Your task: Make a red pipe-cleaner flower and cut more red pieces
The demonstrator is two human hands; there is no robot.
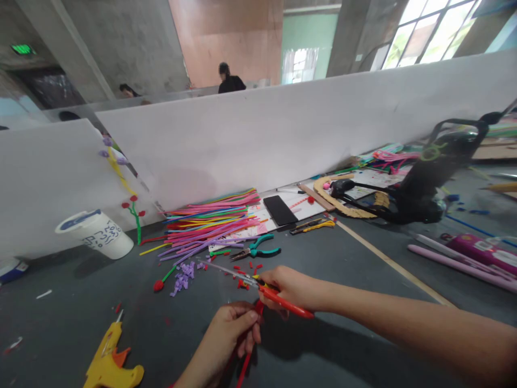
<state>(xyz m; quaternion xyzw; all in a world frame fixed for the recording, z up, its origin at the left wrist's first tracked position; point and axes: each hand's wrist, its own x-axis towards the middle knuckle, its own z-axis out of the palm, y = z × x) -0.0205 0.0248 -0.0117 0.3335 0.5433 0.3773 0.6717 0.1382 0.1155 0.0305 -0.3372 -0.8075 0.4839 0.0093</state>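
My right hand is closed round the red handles of a pair of scissors, whose blades point left. Below it, my left hand pinches a thin red strip, likely a pipe cleaner, with one end near the scissors' handles and the other hanging down. Small red cut pieces lie just beyond the blades. A heap of short purple pieces sits to their left, beside a green stem with a red ball tip.
Teal pliers, a yellow cutter and a phone lie behind my hands, by a bundle of coloured pipe cleaners. A yellow glue gun and a white cup are left. A white partition borders the table.
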